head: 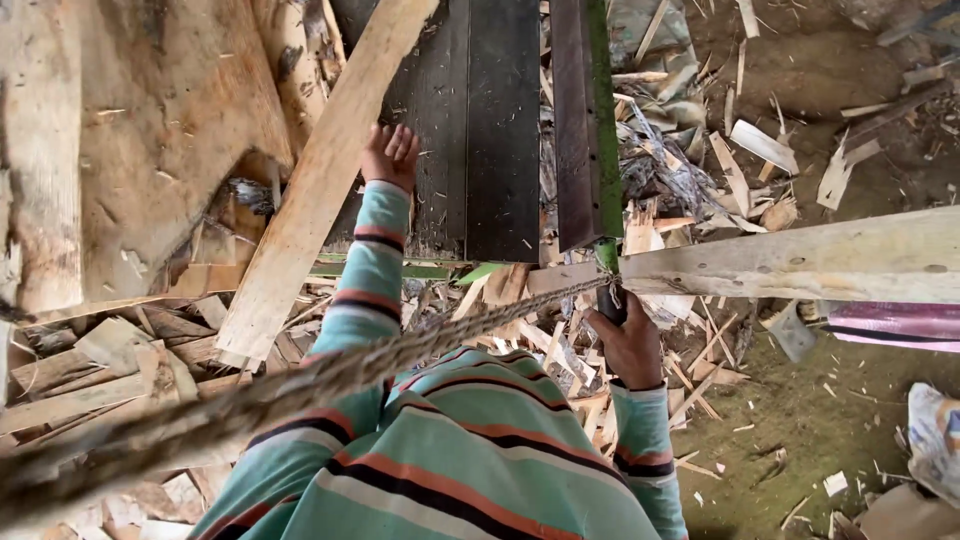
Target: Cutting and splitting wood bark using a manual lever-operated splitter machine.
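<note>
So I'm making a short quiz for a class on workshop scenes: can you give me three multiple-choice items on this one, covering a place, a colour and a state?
1. Where does the left hand rest?
A. on the pale slanted plank
B. on the rope
C. on the dirt floor

2. What colour is the edge of the long tool?
A. red
B. green
C. yellow

3. In what state is the right hand?
A. open and flat
B. closed round the dark handle
C. out of view

Answers:
1 A: the fingers lie on the edge of the pale slanted plank.
2 B: a green strip runs down the side of the long tool.
3 B: the fingers wrap round the dark handle, just below where the rope crosses.
</note>
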